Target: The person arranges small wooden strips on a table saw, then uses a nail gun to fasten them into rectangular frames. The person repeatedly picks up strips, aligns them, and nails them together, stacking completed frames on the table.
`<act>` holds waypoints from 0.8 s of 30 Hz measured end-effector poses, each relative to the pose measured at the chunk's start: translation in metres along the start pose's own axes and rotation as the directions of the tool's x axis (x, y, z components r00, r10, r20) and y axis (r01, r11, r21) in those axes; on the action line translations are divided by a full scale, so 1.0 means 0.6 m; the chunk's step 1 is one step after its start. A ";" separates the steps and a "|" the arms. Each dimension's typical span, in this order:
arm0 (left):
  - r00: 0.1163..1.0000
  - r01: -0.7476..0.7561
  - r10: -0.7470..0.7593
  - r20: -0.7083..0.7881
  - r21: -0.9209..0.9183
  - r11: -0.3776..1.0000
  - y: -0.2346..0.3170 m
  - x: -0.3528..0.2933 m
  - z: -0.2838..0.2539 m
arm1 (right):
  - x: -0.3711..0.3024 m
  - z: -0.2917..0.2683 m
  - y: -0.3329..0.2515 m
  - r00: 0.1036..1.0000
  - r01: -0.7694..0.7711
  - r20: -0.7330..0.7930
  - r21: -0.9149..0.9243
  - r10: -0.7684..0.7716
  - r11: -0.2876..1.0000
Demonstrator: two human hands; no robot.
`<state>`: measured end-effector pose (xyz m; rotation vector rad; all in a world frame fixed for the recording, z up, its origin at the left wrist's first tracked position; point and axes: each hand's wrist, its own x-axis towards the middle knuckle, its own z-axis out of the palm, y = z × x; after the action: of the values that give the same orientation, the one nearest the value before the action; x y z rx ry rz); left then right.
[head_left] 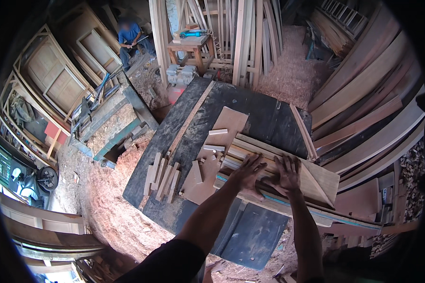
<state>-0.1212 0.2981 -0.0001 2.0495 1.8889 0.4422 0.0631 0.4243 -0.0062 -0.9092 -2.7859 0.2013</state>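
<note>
Both palms lie on a row of wooden strips set side by side on a board at the right of the dark work table. My left hand has its fingers spread over the strips, thumb toward the near edge. Close beside it, my right hand presses down with fingers stretched out. A long wooden rail with a blue edge runs along the near side of the strips. Against the right of the row is a triangular wooden board. What lies directly under the palms is hidden.
Short wood pieces lie on the table's left, near a thin brown sheet with offcuts. Planks lean at the right. Behind stands a small wooden stool with a blue power tool. A seated person is at the far left.
</note>
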 end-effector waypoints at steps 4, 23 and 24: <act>1.000 -0.019 0.019 -0.013 0.035 0.999 0.018 -0.038 0.008 | -0.038 0.003 -0.020 1.000 0.002 -0.010 -0.012 -0.002 1.000; 0.992 -0.100 0.093 0.084 0.082 0.992 0.165 -0.384 0.089 | -0.382 -0.007 -0.223 0.993 -0.066 0.098 0.074 0.058 0.995; 0.991 -0.090 0.081 0.104 0.092 0.992 0.173 -0.399 0.091 | -0.398 -0.010 -0.234 0.990 -0.088 0.119 0.104 0.075 0.991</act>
<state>-0.0234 0.0503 -0.0072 2.1782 1.8020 0.2675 0.1733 0.1701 -0.0092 -1.0159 -2.8108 0.4271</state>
